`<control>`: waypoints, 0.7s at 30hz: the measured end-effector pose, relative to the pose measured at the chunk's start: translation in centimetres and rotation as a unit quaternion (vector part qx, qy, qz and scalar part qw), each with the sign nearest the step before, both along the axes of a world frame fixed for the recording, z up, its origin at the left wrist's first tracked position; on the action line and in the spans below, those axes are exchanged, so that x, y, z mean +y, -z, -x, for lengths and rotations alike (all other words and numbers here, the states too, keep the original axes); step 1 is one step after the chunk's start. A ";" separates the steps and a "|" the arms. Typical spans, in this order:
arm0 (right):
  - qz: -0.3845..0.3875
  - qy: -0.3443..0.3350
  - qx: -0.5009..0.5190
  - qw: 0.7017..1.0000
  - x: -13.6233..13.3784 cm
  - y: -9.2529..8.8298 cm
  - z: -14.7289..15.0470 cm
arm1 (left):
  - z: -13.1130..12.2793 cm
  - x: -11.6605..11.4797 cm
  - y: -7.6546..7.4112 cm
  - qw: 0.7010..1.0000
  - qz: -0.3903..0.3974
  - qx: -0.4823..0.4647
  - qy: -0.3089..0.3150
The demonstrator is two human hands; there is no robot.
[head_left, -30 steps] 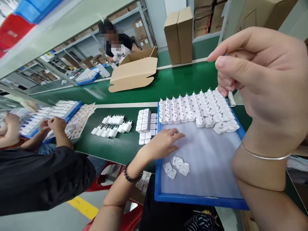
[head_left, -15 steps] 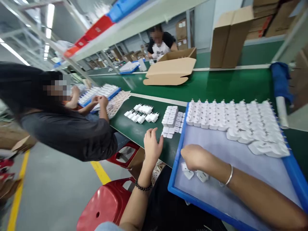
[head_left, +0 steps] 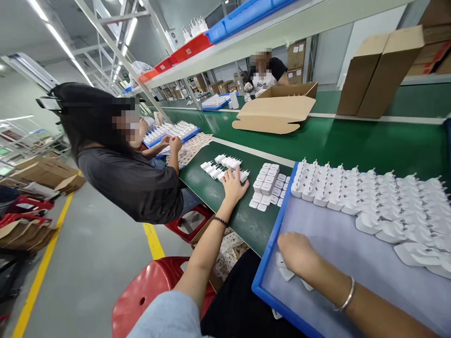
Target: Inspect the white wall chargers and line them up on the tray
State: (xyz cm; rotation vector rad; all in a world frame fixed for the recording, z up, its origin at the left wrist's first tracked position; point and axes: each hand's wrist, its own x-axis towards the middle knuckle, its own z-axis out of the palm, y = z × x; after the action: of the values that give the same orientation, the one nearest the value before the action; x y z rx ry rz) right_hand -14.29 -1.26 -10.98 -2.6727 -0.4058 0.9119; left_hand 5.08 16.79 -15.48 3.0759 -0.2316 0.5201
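My left hand (head_left: 234, 187) is stretched out over the near end of a group of white plug chargers (head_left: 215, 172) on the green tabletop. Its fingers are apart, and the fingertips are at the nearest chargers; whether they touch cannot be made out. Low over the left side of a blue-rimmed tray (head_left: 270, 260), my right hand (head_left: 296, 253) is closed, its fingers turned away from view. Small white pieces (head_left: 284, 273) lie partly under it. Rows of white chargers (head_left: 338, 192), pins up, fill the tray's far side. Between my hands stands a stacked block of white charger pieces (head_left: 266, 180).
A co-worker (head_left: 123, 173) sits at my left, hands near another tray of chargers. Across the green bench (head_left: 327, 141) is another person (head_left: 268, 77) behind an open cardboard box (head_left: 278, 110). A shelf (head_left: 246, 51) runs overhead. A red stool (head_left: 151, 295) stands at lower left.
My left hand has moved forward from beside the stacked block to the group of chargers. My right hand stays closed over the tray. The camera view has turned left.
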 end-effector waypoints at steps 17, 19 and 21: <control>-0.326 0.205 -0.154 0.910 -11.5 -4.9 -3.2 | 8.7 -0.2 -0.7 0.994 0.014 0.106 0.007; -0.375 0.230 -0.155 0.885 -11.4 -4.7 -3.5 | 10.0 0.4 -1.7 0.989 0.031 0.141 0.023; -0.411 0.244 -0.155 0.865 -11.2 -4.3 -3.8 | 10.7 1.0 -2.8 0.980 0.046 0.183 0.055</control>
State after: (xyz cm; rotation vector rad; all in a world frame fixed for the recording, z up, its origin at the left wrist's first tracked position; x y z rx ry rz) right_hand -10.47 -12.50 -6.64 -1.9454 -0.1135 0.0879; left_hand -5.60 17.75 -12.68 2.9702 -0.3542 -0.0414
